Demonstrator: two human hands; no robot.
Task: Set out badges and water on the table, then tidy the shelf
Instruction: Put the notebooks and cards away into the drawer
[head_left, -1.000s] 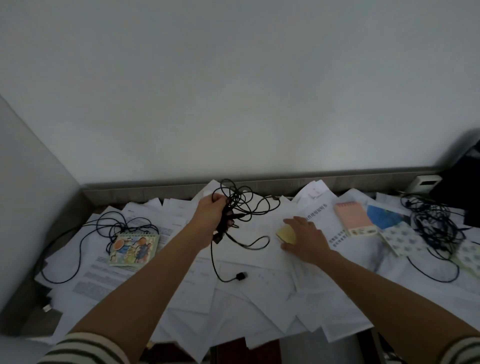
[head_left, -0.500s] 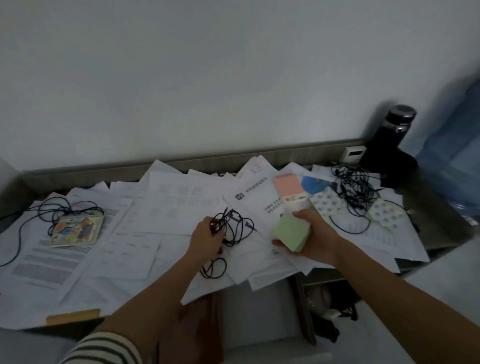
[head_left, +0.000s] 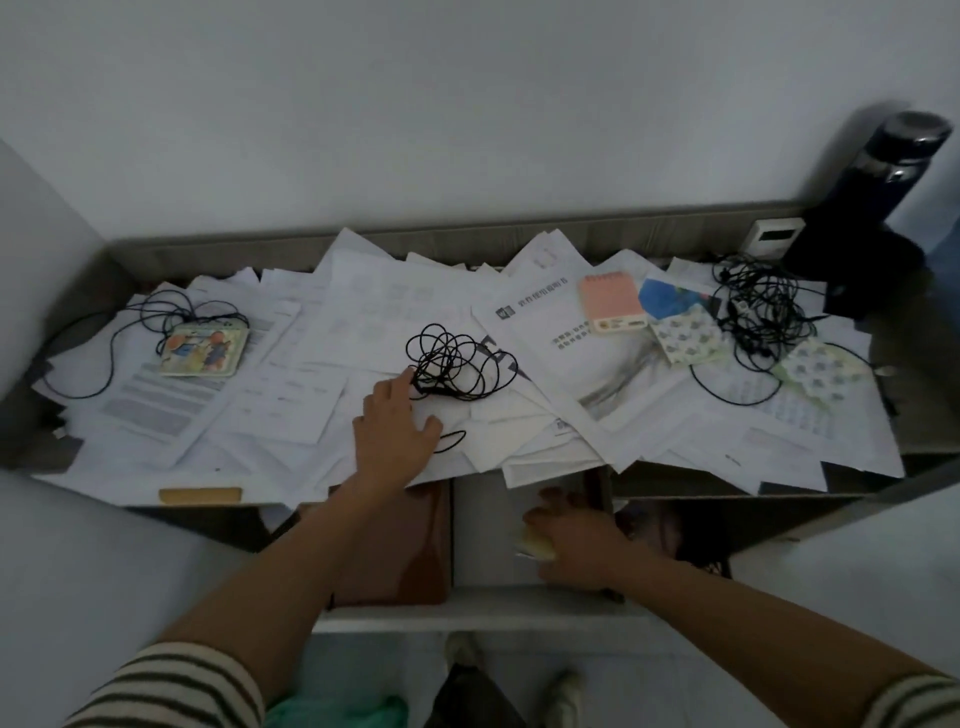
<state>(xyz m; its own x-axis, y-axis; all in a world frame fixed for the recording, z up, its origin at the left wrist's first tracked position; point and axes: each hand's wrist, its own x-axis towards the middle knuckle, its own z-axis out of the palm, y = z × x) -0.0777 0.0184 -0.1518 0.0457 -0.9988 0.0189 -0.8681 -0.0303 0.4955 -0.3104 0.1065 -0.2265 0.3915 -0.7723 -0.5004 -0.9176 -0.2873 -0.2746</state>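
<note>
The note block (head_left: 537, 546) is now lowered off the papers (head_left: 363, 301) into a near compartment of the shelf (head_left: 467, 605), gripped by the right hand (head_left: 571, 540); the cable coil (head_left: 457, 364) lies released, touched by the flat left hand (head_left: 395, 434)

No text fully legible.
- White sheet (head_left: 540, 353), centre-right of shelf top: bold heading of Chinese characters (head_left: 540, 298), too blurred to read; small dark square logo (head_left: 504, 313) just left of it; two short lines of characters below, unreadable.
- Printed sheet (head_left: 156, 405), left: grey text blocks, illegible.
- Pink notebook (head_left: 610, 299): pale strip along lower edge with tiny marks, unreadable.
- Dark bottle (head_left: 883, 176): small light mark, unreadable.
</note>
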